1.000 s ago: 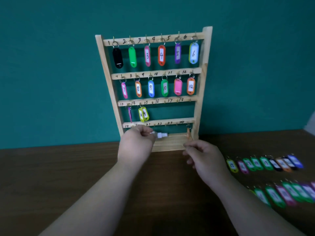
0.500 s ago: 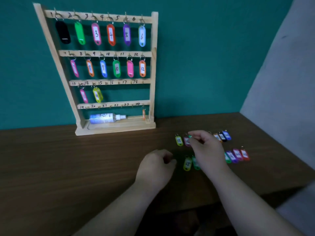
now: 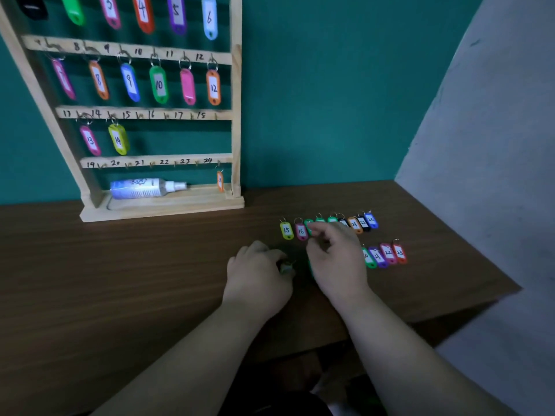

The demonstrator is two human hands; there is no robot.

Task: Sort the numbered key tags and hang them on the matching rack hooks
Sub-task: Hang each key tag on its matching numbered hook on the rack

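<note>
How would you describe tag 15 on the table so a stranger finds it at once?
From the wooden rack, look right to the two rows of tags lying on the table. Tag 15 is leftmost in the far row. It is yellow; tag 16 beside it is pink.

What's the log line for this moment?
left hand: curled at yellowish tag, grip unclear | right hand: fingertips at green tag beside tag 16 | rack: hooks 15-23 empty

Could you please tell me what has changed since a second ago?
Both hands left the rack and came down to the loose tags: the left hand now pinches a yellow-green tag, the right hand reaches a green tag. Hung tags and bottle unchanged.
</note>
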